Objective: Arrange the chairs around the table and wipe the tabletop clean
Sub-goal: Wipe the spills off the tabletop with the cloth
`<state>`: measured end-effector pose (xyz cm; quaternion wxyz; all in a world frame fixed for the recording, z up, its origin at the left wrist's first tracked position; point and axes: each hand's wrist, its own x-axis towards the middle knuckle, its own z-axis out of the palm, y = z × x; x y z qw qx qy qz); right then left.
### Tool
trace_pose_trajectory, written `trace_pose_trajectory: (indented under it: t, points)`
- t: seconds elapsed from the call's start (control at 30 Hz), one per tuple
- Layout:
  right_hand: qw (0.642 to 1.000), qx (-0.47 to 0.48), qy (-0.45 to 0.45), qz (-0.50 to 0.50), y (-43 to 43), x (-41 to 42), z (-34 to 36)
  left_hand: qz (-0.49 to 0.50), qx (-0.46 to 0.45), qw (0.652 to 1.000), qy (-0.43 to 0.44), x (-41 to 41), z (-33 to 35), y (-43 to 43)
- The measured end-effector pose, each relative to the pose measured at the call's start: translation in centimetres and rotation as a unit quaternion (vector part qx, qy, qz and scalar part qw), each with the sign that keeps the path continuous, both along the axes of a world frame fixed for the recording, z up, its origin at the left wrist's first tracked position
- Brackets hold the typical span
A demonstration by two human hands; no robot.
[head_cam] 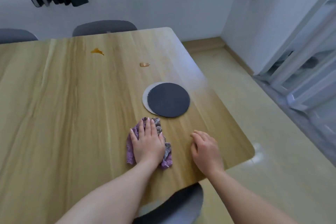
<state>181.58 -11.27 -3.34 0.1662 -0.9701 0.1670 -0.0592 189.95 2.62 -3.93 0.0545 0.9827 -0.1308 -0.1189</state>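
Wooden tabletop (72, 96) | left hand (148, 142) flat, pressing purple cloth (131, 148) near front edge | right hand (206, 151) empty, loosely curled | orange spill (97, 51) far ahead, left hand nearer

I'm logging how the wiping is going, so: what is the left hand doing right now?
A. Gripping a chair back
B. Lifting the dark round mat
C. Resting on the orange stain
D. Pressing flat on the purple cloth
D: the left hand lies palm down, fingers spread, on the purple cloth on the table, near the round mat.
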Motion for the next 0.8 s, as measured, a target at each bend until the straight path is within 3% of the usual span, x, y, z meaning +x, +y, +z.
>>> trace_pose_trajectory:
  t: [0.17, 0.3, 0.6, 0.8]
  points:
    - [0.997, 0.001, 0.008, -0.077, -7.6, -6.7, 0.3, -0.004, -0.018, 1.0, 0.014, -5.0, 0.2, -10.1]
    - [0.993, 0.036, 0.037, -0.103, -10.0, -8.4, 0.4, -0.078, -0.015, 0.997, 0.025, -7.5, 0.4, -14.7]
    - [0.997, 0.04, 0.04, -0.045, -13.7, -2.0, 0.8, -0.141, -0.027, 0.99, 0.006, -4.6, 0.1, -16.9]
    - [0.995, 0.063, 0.053, -0.058, -16.7, 2.1, 0.6, -0.118, -0.037, 0.992, 0.005, 0.3, -0.3, -20.7]
